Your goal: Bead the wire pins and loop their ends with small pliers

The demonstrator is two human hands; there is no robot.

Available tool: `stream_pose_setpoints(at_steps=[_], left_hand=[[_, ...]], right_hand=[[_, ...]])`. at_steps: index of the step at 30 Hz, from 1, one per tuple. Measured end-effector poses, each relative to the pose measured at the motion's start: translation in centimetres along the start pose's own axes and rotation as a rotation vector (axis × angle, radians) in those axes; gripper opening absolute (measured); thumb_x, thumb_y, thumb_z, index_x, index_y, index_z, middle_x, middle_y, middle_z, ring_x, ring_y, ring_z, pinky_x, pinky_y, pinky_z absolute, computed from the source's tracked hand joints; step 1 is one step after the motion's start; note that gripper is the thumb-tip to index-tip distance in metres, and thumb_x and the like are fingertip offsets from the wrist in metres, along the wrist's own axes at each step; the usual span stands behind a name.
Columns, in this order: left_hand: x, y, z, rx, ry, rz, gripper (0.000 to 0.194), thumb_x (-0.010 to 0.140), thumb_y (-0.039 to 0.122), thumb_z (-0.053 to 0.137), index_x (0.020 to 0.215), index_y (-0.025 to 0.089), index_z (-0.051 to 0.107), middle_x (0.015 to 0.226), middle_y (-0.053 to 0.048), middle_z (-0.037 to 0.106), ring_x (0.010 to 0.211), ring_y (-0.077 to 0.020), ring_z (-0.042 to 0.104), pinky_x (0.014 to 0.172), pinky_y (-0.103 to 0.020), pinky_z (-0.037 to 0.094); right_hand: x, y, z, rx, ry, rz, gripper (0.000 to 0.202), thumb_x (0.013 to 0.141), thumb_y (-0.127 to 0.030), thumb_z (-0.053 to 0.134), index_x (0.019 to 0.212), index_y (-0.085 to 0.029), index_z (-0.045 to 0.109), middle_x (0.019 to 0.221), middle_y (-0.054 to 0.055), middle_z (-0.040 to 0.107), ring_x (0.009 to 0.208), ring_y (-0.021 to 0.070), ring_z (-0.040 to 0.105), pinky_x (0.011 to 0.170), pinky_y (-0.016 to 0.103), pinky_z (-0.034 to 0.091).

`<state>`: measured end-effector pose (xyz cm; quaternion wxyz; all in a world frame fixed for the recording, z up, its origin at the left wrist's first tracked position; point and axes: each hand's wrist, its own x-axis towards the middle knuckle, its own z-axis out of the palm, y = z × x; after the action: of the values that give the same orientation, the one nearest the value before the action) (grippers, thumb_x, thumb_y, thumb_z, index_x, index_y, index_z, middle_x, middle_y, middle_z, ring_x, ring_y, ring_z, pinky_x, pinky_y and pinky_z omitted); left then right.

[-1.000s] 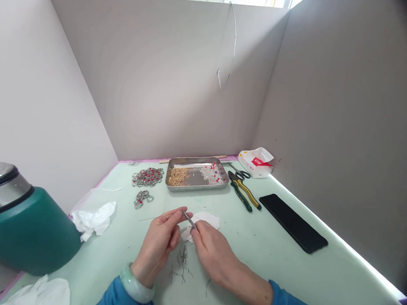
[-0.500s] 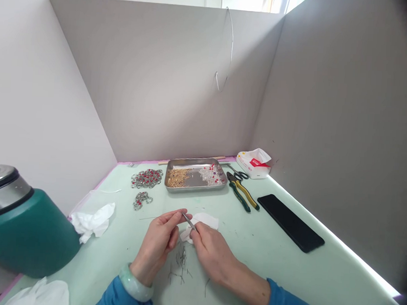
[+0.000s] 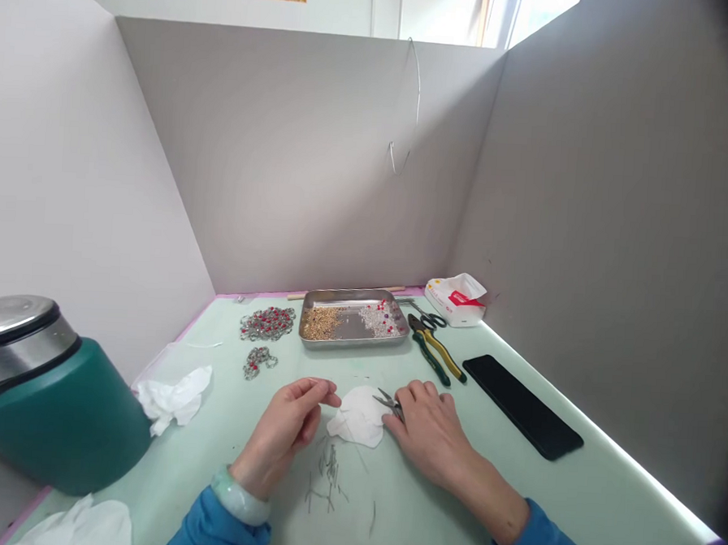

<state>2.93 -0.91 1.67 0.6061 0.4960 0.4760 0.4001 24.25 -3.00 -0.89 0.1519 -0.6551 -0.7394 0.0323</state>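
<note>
My right hand (image 3: 432,431) is closed around small fine-nosed pliers (image 3: 390,404), whose jaws are spread and point left over a round white pad (image 3: 356,422). Thumb and forefinger of my left hand (image 3: 288,423) are pinched together left of the pad; whatever they hold is too fine to make out. Below the pad, between my hands, lies a loose bunch of short thin metal wires (image 3: 329,470).
A metal tray (image 3: 353,343) of gold, clear and red beads stands at the back. Left of it are red-beaded chains (image 3: 268,323). Larger pliers (image 3: 436,353), scissors (image 3: 430,318), a tissue pack (image 3: 457,299) and a black phone (image 3: 521,407) lie right. A green flask (image 3: 57,419) stands left.
My right hand has drawn the pliers away from my left fingertips to the right, and their jaws have spread. The white pad is more exposed. The view has tilted slightly upward.
</note>
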Motion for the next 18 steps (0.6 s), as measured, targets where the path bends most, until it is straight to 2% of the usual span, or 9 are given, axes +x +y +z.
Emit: stream_pose_setpoints(at_steps=[3, 5, 7, 9, 13, 16, 18], left_hand=[[-0.5, 0.3, 0.5, 0.081, -0.101, -0.007, 0.031, 0.083, 0.042, 0.049, 0.072, 0.015, 0.059, 0.036, 0.009, 0.033, 0.035, -0.005, 0.019, 0.039, -0.023, 0.01], [-0.8, 0.5, 0.8, 0.15, -0.143, 0.005, 0.032, 0.084, 0.041, 0.047, 0.069, 0.015, 0.058, 0.034, 0.01, 0.027, 0.036, -0.0056, 0.018, 0.04, -0.023, 0.011], [-0.8, 0.6, 1.1, 0.23, -0.152, 0.025, 0.031, 0.083, 0.039, 0.047, 0.067, 0.015, 0.058, 0.035, 0.01, 0.029, 0.036, -0.0055, 0.019, 0.04, -0.022, 0.013], [-0.7, 0.6, 1.3, 0.319, -0.144, 0.038, 0.031, 0.082, 0.039, 0.049, 0.065, 0.015, 0.058, 0.038, 0.008, 0.036, 0.035, -0.0053, 0.022, 0.04, -0.022, 0.016], [-0.3, 0.0, 1.3, 0.457, -0.049, 0.048, 0.026, 0.077, 0.038, 0.053, 0.064, 0.016, 0.056, 0.051, 0.003, 0.055, 0.034, -0.0054, 0.03, 0.038, -0.021, 0.019], [-0.1, -0.4, 1.1, 0.508, 0.029, 0.103, 0.021, 0.073, 0.035, 0.059, 0.064, 0.018, 0.05, 0.059, 0.002, 0.061, 0.037, -0.0067, 0.036, 0.039, -0.021, 0.025], [-0.1, -0.6, 1.0, 0.551, 0.029, 0.181, 0.022, 0.073, 0.035, 0.06, 0.065, 0.019, 0.047, 0.058, 0.003, 0.059, 0.042, -0.0089, 0.043, 0.042, -0.021, 0.03]], right_hand=[[0.3, -0.7, -0.8, 0.208, 0.076, -0.062, 0.019, 0.086, -0.027, 0.044, 0.086, -0.018, 0.061, 0.094, 0.009, 0.058, 0.094, 0.0249, 0.049, 0.081, 0.039, 0.034], [0.7, -1.8, -1.7, 0.486, 0.058, -0.109, 0.02, 0.087, -0.025, 0.041, 0.09, -0.02, 0.061, 0.096, 0.006, 0.059, 0.089, 0.0201, 0.053, 0.078, 0.034, 0.038], [1.2, -2.9, -2.4, 0.778, -0.068, -0.143, 0.02, 0.086, -0.025, 0.042, 0.09, -0.021, 0.06, 0.09, 0.003, 0.061, 0.076, 0.0154, 0.056, 0.069, 0.028, 0.042], [1.8, -3.7, -2.5, 0.956, -0.198, -0.141, 0.016, 0.083, -0.024, 0.045, 0.084, -0.019, 0.061, 0.076, 0.001, 0.061, 0.064, 0.0126, 0.055, 0.059, 0.024, 0.042], [2.8, -4.2, -1.8, 1.044, -0.322, -0.044, 0.011, 0.075, -0.02, 0.051, 0.071, -0.017, 0.06, 0.058, -0.001, 0.056, 0.053, 0.0109, 0.052, 0.05, 0.022, 0.039], [3.1, -3.5, -1.4, 1.196, -0.488, 0.023, 0.011, 0.073, -0.023, 0.053, 0.071, -0.015, 0.06, 0.06, 0.0, 0.058, 0.049, 0.0098, 0.051, 0.048, 0.022, 0.041], [3.0, -3.0, -1.3, 1.301, -0.597, 0.024, 0.013, 0.073, -0.026, 0.055, 0.073, -0.014, 0.061, 0.068, 0.002, 0.061, 0.05, 0.0093, 0.051, 0.046, 0.022, 0.043]])
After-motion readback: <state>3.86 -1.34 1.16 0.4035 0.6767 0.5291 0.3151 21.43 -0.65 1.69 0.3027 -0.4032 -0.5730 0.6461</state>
